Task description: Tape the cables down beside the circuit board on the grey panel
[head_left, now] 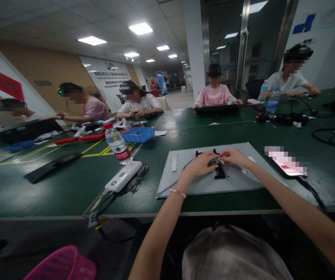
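Observation:
A flat grey panel (196,186) lies on the green table in front of me, with a black bracket-like part (220,173) at its middle. My left hand (202,163) is over that part, its curled fingers closed round a small dark, shiny piece (213,161) that I cannot identify. Just to the right, my right hand (234,156) is closed in a pinch close to the left fingertips. Whatever it pinches is too small to name. A thin cable (171,184) runs over the panel's left side, near a white strip (174,161).
Left of the panel are a white power bank (123,177), a water bottle (117,144), a blue tray (138,134) and a black bar (52,167). A phone (287,161) with a cable lies to the right. Several people sit around the table (179,134). A pink basket (65,264) stands below.

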Demonstrator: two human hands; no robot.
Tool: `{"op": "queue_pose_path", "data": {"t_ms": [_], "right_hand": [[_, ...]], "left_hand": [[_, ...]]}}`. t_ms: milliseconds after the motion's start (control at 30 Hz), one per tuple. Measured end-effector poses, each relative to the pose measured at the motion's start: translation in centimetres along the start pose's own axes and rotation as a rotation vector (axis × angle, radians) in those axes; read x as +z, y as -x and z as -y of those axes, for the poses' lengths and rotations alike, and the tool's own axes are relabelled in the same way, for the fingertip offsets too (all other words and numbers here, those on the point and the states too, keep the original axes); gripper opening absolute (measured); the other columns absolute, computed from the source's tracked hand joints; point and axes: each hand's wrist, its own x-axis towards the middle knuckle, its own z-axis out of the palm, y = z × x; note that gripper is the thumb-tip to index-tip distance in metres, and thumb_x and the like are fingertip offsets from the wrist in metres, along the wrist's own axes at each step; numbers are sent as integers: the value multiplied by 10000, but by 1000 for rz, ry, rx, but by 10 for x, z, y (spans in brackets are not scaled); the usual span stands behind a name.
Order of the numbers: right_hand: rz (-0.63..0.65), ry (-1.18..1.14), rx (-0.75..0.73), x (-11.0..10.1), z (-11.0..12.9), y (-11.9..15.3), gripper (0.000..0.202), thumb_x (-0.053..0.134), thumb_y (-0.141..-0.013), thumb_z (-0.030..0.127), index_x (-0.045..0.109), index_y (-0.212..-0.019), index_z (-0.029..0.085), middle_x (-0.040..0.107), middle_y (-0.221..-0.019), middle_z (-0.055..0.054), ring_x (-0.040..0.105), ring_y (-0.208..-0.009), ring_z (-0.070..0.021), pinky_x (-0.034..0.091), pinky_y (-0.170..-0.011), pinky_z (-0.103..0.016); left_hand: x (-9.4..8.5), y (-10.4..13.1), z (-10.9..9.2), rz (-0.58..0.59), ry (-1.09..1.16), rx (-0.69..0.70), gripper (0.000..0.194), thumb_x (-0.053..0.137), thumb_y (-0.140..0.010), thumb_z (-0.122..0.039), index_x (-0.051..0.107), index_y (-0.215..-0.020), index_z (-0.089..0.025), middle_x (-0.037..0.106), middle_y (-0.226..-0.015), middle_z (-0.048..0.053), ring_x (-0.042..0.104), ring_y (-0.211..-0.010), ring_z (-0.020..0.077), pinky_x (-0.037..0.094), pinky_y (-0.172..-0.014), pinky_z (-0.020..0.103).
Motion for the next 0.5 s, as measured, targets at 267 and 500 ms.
{"op": "queue_pose_path", "data": {"t_ms": [267,500], "right_hand": [[10,52,-14,-2,5,1,162,631,-779,241,694,-903,157,727,-828,-51,656,-775,-185,477,-717,-262],[0,74,-59,0,6,2,150,627,-763,211,696,-888,166,717,-880,-51,649,-794,-175,486,-723,-256]], "left_hand": [[4,0,-2,31,-114,79,330,460,-926,-250,571,-1229,-181,561,-1206,95,513,-1138,209,390,-1022,346],[5,-1,-1,21,-125,91,324,464,-924,-248,581,-1216,-168,566,-1209,102,512,-1136,209,394,-1020,344]]}}
